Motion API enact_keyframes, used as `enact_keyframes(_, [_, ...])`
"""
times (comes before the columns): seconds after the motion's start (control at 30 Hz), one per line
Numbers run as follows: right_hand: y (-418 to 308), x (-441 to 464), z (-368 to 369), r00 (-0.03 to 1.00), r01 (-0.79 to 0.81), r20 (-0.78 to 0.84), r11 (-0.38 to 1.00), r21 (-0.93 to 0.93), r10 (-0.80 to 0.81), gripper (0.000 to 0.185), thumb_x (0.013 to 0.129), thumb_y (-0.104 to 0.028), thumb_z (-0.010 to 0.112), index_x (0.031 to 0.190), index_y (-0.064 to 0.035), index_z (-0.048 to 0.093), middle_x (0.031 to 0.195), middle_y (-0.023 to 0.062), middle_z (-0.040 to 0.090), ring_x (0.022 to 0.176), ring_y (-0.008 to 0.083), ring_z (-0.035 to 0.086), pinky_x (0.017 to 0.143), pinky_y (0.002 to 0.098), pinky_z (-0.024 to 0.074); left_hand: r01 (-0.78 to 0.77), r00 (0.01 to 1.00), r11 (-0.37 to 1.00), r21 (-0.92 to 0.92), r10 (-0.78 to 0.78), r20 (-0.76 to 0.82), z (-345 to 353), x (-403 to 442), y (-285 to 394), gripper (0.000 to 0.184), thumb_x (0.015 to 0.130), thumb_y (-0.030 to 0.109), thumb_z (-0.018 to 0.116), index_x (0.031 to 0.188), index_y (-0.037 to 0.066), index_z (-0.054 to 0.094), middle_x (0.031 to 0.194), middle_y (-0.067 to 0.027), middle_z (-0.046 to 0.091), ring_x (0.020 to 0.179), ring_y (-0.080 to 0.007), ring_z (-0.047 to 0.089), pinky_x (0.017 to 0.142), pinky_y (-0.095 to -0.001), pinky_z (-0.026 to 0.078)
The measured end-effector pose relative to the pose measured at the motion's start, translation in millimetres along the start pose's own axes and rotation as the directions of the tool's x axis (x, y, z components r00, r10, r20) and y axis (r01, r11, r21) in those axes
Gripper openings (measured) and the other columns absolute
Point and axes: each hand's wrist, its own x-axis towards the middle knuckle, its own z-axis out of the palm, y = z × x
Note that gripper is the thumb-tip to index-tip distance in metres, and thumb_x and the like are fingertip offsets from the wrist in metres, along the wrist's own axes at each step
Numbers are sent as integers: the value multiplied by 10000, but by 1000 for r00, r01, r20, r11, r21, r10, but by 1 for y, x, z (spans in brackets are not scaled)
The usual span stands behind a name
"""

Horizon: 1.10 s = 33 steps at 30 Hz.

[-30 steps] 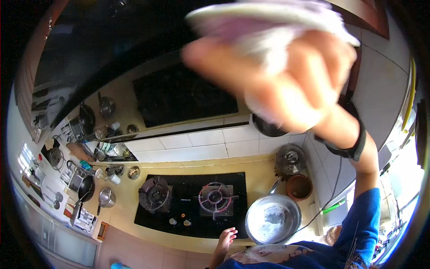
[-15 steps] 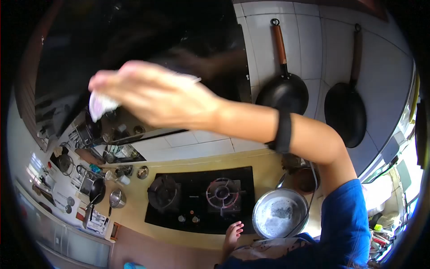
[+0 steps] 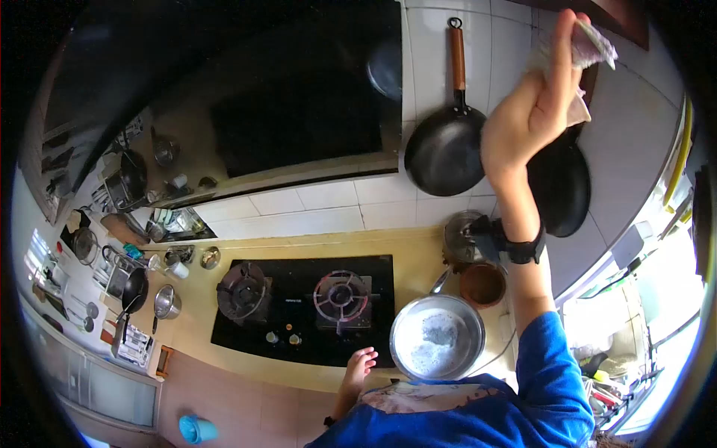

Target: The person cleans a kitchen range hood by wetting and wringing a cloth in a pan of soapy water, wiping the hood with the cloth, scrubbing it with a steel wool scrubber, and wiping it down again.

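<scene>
My right hand [image 3: 526, 123] is raised at the upper right, in front of the white tiled wall. Its fingers are closed on a pale crumpled cloth [image 3: 594, 48], whose edges stick out past the fingertips. Behind this hand and forearm hangs a dark frying pan [image 3: 556, 187], partly covered. Another pan [image 3: 446, 153] with a wooden handle hangs just to the left. My left hand [image 3: 361, 364] is low, by the front edge of the black gas stove [image 3: 302, 310]. Its fingers are loosely bent and apart, with nothing visible in them.
A metal pan of sudsy water [image 3: 478, 340] stands right of the stove, beside a brown clay pot [image 3: 482, 285] and a lidded pot [image 3: 461, 237]. The glossy black hood panel [image 3: 299, 112] overhangs the counter. A small saucepan [image 3: 167, 302] sits at left; a blue bin [image 3: 197, 429] is on the floor.
My right hand, with the cloth, has swung from the dark hood panel to the upper right before the tiles and hanging pans. My left hand stays low by the stove. The view has shifted slightly.
</scene>
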Motion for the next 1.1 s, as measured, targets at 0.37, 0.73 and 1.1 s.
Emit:
enact_keyframes(0.37, [-34,-48,66,870,133,353,855,502,-343,500,838,-74,579,1316,-4,449,1443,77,383,1317,227,379,1107,340,240,-13,999,997,-72,9,-54,-2,-2,-1,346,864,135,499,1204,83,534,1052,-21,627,734,-69,536,585,-196,395])
enact_keyframes(0.73, [10,-174,32,307,127,751,807,577,-585,445,978,-189,346,1359,42,366,1426,147,381,1287,266,424,1066,336,364,1,995,999,-52,-6,-99,-12,-12,-26,326,853,163,522,1166,78,559,1035,-33,642,740,-67,543,597,-185,391])
enact_keyframes(1.1, [-88,-4,122,666,618,226,696,366,-711,377,861,-131,447,1203,0,537,1374,68,467,1244,183,468,1066,312,355,-45,995,995,-85,37,-92,-2,-3,-15,311,860,211,539,1149,102,569,1035,-19,650,732,-41,553,592,-175,380])
